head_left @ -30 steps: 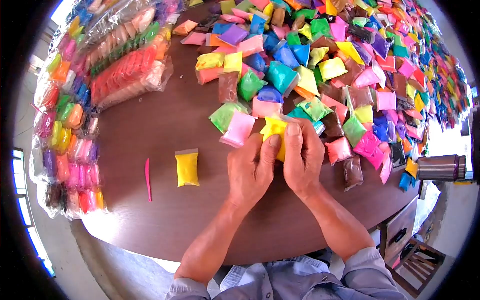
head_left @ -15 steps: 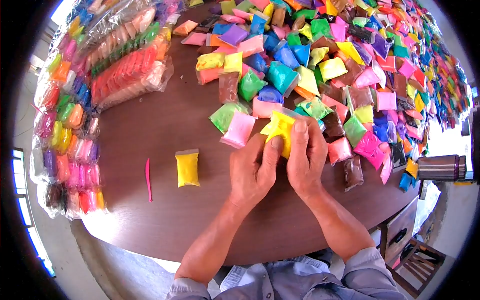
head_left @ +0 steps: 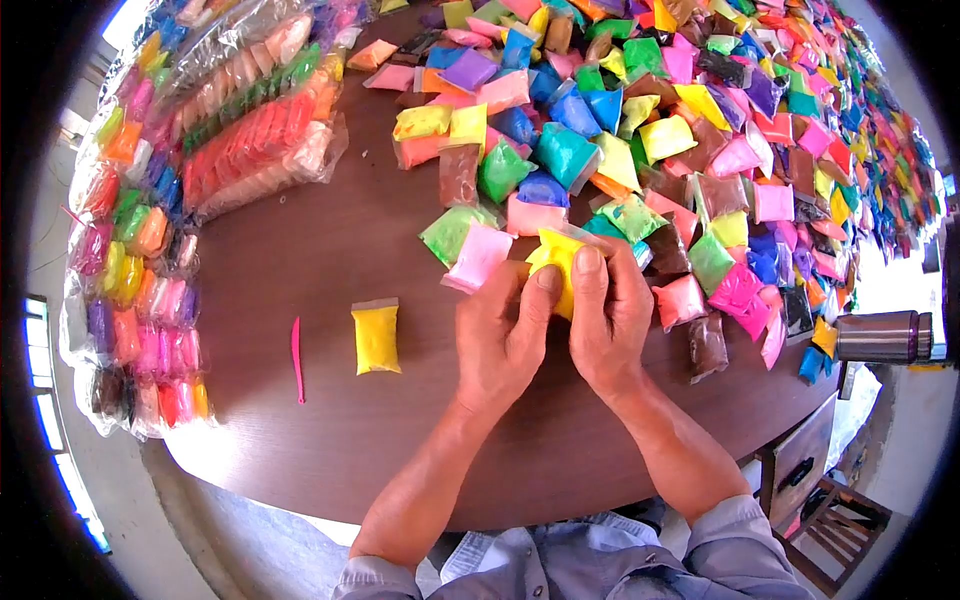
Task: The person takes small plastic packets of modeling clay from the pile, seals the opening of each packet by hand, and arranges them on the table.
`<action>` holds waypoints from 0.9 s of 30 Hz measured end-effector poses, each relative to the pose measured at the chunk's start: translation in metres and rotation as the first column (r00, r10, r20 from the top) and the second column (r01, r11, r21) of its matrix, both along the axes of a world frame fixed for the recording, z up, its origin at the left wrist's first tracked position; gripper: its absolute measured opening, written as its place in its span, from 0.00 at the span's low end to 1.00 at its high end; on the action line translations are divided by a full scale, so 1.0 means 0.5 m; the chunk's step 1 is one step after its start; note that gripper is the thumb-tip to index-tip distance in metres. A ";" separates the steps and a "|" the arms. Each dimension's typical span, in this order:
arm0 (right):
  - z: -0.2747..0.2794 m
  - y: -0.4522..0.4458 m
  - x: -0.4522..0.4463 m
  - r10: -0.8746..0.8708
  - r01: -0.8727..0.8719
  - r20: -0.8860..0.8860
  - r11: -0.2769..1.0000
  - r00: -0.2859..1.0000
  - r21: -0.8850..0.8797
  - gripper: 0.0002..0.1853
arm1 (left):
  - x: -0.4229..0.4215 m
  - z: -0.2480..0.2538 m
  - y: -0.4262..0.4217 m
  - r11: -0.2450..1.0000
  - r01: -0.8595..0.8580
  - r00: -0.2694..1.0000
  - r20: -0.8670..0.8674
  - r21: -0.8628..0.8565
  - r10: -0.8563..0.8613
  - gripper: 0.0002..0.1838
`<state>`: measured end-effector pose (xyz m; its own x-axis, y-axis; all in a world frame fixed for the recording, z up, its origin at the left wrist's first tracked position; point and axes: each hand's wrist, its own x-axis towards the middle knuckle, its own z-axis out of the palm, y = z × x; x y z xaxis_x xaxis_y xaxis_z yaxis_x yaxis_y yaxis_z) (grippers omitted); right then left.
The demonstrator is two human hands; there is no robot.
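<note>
Both hands grip one yellow packet point(head_left: 556, 258) near the middle of the view, with the thumbs pressed on its face. My left hand point(head_left: 505, 330) is closed on its left side, and my right hand point(head_left: 608, 325) on its right side. The fingers curl underneath and are partly hidden. A pink packet point(head_left: 479, 257) lies just beyond my left hand. Another yellow packet point(head_left: 376, 337) lies flat on the brown table point(head_left: 300, 250) to the left, and a thin pink plastic tool point(head_left: 297, 360) is beside it.
A large heap of coloured packets point(head_left: 567, 155) spreads across the back and right. Clear bags of packed colours point(head_left: 250, 150) line the left side. A metal flask point(head_left: 883, 336) is at the far right, above a wooden stool point(head_left: 835, 530).
The held yellow packet and both hands shifted slightly, first toward me and then back, as the thumbs moved on it. The yellow packet and pink tool on the table stayed put.
</note>
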<state>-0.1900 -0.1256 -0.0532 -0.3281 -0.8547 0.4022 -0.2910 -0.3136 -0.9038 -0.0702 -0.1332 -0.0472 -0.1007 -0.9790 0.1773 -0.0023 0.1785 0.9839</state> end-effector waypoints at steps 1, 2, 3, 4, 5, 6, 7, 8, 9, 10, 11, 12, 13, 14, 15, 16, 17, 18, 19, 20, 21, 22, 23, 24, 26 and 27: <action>0.000 0.001 0.000 0.024 -0.025 0.052 1.000 0.998 0.018 0.13 | 0.004 0.005 0.001 1.000 -0.010 0.996 0.085 -0.015 0.012 0.12; 0.001 0.002 0.001 0.047 -0.051 0.103 0.998 0.994 0.035 0.13 | 0.006 0.007 0.001 0.999 -0.020 0.985 0.169 -0.032 0.025 0.12; -0.002 0.001 0.001 0.047 -0.051 0.103 0.998 0.994 0.035 0.13 | 0.007 0.006 0.001 0.999 -0.020 0.985 0.169 -0.032 0.025 0.12; -0.007 -0.002 0.001 0.039 -0.040 0.101 0.999 0.994 0.010 0.12 | 0.007 0.002 0.001 1.000 -0.010 0.987 0.160 -0.024 0.014 0.12; -0.009 -0.003 0.000 0.030 -0.029 0.099 0.999 0.995 -0.014 0.12 | 0.007 0.000 0.001 1.000 0.001 0.989 0.151 -0.016 0.002 0.12; -0.008 -0.002 -0.001 0.031 -0.030 0.099 0.999 0.995 -0.015 0.12 | 0.006 0.000 0.001 1.000 0.000 0.989 0.151 -0.016 0.002 0.12; -0.006 -0.001 -0.002 0.018 -0.017 0.053 1.000 0.998 -0.015 0.12 | 0.002 0.000 0.002 1.000 -0.005 0.997 0.076 0.018 0.003 0.12; -0.004 -0.001 -0.003 0.003 -0.003 0.008 1.000 1.000 -0.017 0.11 | -0.002 0.001 0.002 0.999 -0.006 1.000 0.002 0.053 0.006 0.12; 0.000 0.001 -0.003 0.003 -0.003 0.008 1.000 1.000 -0.017 0.11 | -0.007 0.002 0.002 0.999 -0.006 1.000 0.001 0.053 0.006 0.12; 0.005 0.004 -0.002 0.022 -0.023 -0.023 1.000 0.999 -0.017 0.11 | -0.012 0.005 0.001 0.998 -0.034 0.996 -0.078 0.057 0.039 0.12; 0.007 0.005 0.000 0.042 -0.043 -0.053 0.999 0.998 -0.017 0.11 | -0.015 0.007 0.001 0.996 -0.062 0.985 -0.158 0.063 0.072 0.11; 0.004 0.002 0.002 0.034 -0.038 -0.073 0.998 0.997 -0.053 0.10 | -0.012 0.007 0.001 0.996 -0.062 0.985 -0.157 0.063 0.072 0.11; 0.005 0.003 0.002 0.034 -0.038 -0.073 0.998 0.997 -0.053 0.10 | -0.008 0.007 0.000 0.996 -0.048 0.992 -0.115 0.073 0.056 0.11; 0.007 0.004 0.003 0.037 -0.039 -0.069 0.998 0.997 -0.038 0.10 | -0.003 0.007 0.000 0.996 -0.034 0.996 -0.074 0.083 0.040 0.11; 0.009 0.005 0.003 0.040 -0.041 -0.066 0.999 0.997 -0.024 0.10 | 0.000 0.006 0.000 0.996 -0.034 0.996 -0.074 0.083 0.041 0.11; 0.012 0.006 0.002 0.041 -0.042 -0.066 0.999 0.997 -0.024 0.10 | 0.003 0.004 0.000 0.997 -0.039 0.999 -0.018 0.059 0.040 0.11; 0.015 0.008 0.001 0.047 -0.047 -0.056 0.999 0.997 0.004 0.10 | 0.005 0.001 -0.001 0.998 -0.042 0.998 0.039 0.035 0.041 0.11; 0.016 0.009 0.001 0.054 -0.053 -0.046 0.998 0.997 0.032 0.10 | 0.006 -0.001 -0.001 0.998 -0.043 0.998 0.039 0.035 0.042 0.11; 0.014 0.008 0.002 0.055 -0.054 -0.045 0.998 0.997 0.032 0.10 | 0.006 -0.004 -0.001 0.999 -0.049 0.997 0.055 0.016 0.048 0.10; 0.011 0.007 0.004 0.046 -0.045 -0.029 0.999 0.999 0.005 0.09 | 0.005 -0.005 -0.001 0.998 -0.055 0.996 0.071 -0.004 0.055 0.10; 0.008 0.005 0.005 0.037 -0.037 -0.012 0.999 0.999 -0.023 0.09 | 0.004 -0.003 -0.001 0.998 -0.057 0.996 0.071 -0.004 0.057 0.10; 0.005 0.004 0.005 0.040 -0.040 -0.011 0.999 0.999 -0.023 0.09 | 0.002 0.003 0.000 0.998 -0.050 0.999 0.023 0.033 0.050 0.10; 0.001 0.003 0.005 0.034 -0.034 -0.013 0.999 0.999 -0.036 0.09 | -0.001 0.009 0.001 0.997 -0.040 0.999 -0.026 0.069 0.042 0.10; -0.001 0.003 0.004 0.027 -0.027 -0.015 0.998 1.000 -0.049 0.08 | -0.007 0.014 0.002 0.997 -0.041 0.999 -0.025 0.069 0.043 0.10; 0.001 0.004 0.006 0.030 -0.032 -0.049 0.998 0.998 -0.055 0.08 | -0.018 0.022 0.002 0.989 -0.085 0.980 -0.168 0.123 0.106 0.11; 0.002 0.005 0.006 0.032 -0.037 -0.084 0.998 0.996 -0.059 0.07 | -0.014 0.019 0.001 0.989 -0.085 0.980 -0.168 0.124 0.106 0.11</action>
